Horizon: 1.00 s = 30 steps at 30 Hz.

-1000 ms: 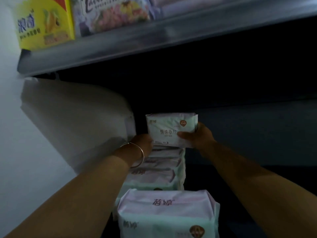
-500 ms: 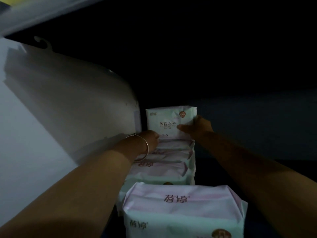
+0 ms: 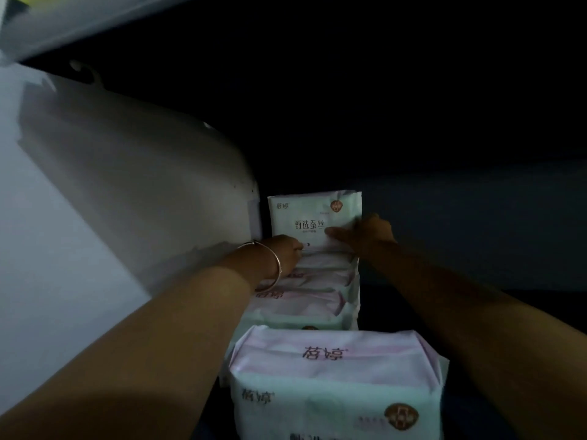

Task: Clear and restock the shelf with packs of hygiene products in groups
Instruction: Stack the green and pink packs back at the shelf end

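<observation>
At row's back, both hands (image 3: 327,246) still grip upright pack (image 3: 305,217), unchanged since earlier.

Rear pack (image 3: 313,219): thin plastic film wrapper, soft sheen, creased at the sealed edges, printed pale green and white. Row of packs (image 3: 313,298) in front of it: same film, pink tops, wrinkled at the folds. Nearest pack (image 3: 333,379): film slightly crinkled, light gloss along the top, matt-looking print. Bracelet (image 3: 275,265) on the left wrist: thin metal, polished, catches a highlight. Side panel (image 3: 127,192): smooth, painted-looking white surface, matt, a few small dark specks. Upper shelf edge (image 3: 79,20): smooth, dull grey, likely metal.
</observation>
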{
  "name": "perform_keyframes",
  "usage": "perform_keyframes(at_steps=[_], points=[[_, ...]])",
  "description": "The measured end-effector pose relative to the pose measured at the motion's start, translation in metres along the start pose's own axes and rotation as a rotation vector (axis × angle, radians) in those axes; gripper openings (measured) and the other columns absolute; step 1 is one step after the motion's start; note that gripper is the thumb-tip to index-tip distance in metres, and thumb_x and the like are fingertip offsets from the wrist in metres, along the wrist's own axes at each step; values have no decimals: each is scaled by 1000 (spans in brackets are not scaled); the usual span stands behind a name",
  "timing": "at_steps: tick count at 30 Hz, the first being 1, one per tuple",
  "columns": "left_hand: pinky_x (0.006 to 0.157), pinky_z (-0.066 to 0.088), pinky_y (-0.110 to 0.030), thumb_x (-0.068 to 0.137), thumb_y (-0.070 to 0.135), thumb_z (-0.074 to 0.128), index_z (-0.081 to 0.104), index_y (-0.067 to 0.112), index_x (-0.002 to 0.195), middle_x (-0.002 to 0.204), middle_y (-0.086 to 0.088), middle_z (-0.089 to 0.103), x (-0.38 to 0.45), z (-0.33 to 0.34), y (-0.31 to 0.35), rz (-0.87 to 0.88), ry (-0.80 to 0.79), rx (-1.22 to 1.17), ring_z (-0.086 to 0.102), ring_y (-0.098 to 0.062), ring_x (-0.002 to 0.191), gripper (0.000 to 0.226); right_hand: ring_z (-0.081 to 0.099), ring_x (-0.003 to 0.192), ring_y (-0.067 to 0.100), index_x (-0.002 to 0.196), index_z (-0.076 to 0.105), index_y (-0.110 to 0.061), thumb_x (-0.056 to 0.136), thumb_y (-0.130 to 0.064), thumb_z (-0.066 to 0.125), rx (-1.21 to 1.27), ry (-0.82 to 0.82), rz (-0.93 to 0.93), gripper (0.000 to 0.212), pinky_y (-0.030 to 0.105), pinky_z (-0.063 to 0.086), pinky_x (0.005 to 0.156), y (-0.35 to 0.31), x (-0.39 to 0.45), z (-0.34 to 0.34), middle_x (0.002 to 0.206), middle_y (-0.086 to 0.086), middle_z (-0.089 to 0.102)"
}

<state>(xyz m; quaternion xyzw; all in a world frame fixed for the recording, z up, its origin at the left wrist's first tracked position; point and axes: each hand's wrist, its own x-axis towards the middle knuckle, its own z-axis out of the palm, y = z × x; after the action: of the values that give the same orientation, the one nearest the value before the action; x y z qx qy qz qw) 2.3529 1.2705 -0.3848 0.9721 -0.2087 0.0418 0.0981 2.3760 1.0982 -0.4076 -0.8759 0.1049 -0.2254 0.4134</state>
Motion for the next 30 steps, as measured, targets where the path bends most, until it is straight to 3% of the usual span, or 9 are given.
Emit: perform_keyframes(at_steps=[3, 6, 8, 12, 15, 18, 21, 25, 30], points=[[108, 23, -21, 103, 17, 32, 40, 9, 141, 151, -9, 34, -11, -3, 7, 1, 7, -17, 33, -24, 138, 40, 56, 114, 27, 134, 44, -4, 78, -53, 68, -73, -55, -15, 78, 29, 48, 82, 9, -17, -12, 128, 13, 54], [104, 22, -18, 103, 19, 33, 41, 10, 141, 151, -8, 34, -34, -7, 20, -1, 17, -31, 33, -23, 137, 40, 59, 105, 27, 124, 53, -10, 92, -46, 52, -306, -110, -127, 48, 28, 42, 72, 20, -45, -29, 120, 13, 60], [105, 25, -20, 103, 21, 31, 42, 8, 139, 150, -9, 36, -54, -12, 31, -6, 24, -45, 35, -24, 136, 40, 57, 111, 30, 126, 54, -11, 97, -36, 45, -403, -114, -195, 39, 30, 44, 81, 23, -71, -47, 124, 15, 59], [102, 29, -20, 103, 31, 31, 42, 12, 139, 148, -8, 38, -111, -17, 58, 1, 99, -60, 38, -24, 134, 43, 45, 128, 32, 143, 38, -18, 98, -34, 42, -636, -113, -278, 48, 39, 39, 104, 31, -128, -90, 142, 13, 46], [112, 26, -28, 99, 39, 36, 37, 13, 143, 150, -8, 35, -158, -17, 71, 63, 223, -57, 35, -25, 136, 51, 41, 129, 33, 146, 33, -22, 98, -31, 43, -687, -122, -291, 50, 41, 38, 106, 32, -178, -118, 145, 11, 43], [106, 27, -28, 99, 34, 41, 41, 9, 139, 143, -12, 43, -214, -2, 89, 167, 330, -36, 38, -26, 132, 48, 41, 130, 33, 143, 38, -16, 96, -27, 50, -637, -77, -345, 50, 42, 38, 106, 33, -247, -143, 143, 12, 45], [105, 29, -30, 95, 34, 50, 49, 9, 132, 137, -11, 47, -266, 33, 103, 202, 380, -79, 39, -27, 129, 45, 33, 135, 32, 144, 36, -13, 95, -28, 52, -676, -132, -414, 54, 43, 31, 109, 46, -319, -156, 149, 11, 37], [103, 35, -33, 88, 38, 60, 49, 12, 131, 132, -11, 48, -329, 93, 117, 158, 212, -78, 42, -28, 124, 51, 28, 137, 28, 142, 38, -13, 93, -27, 54, -689, -232, -495, 54, 40, 27, 110, 79, -406, -164, 151, 11, 32], [107, 33, -32, 78, 43, 70, 42, 15, 137, 140, -11, 42, -382, 171, 126, 103, -84, -92, 38, -27, 130, 71, 39, 128, 30, 135, 45, -9, 89, -27, 59, -722, -464, -369, 51, 37, 37, 102, 139, -472, -153, 140, 13, 45]])
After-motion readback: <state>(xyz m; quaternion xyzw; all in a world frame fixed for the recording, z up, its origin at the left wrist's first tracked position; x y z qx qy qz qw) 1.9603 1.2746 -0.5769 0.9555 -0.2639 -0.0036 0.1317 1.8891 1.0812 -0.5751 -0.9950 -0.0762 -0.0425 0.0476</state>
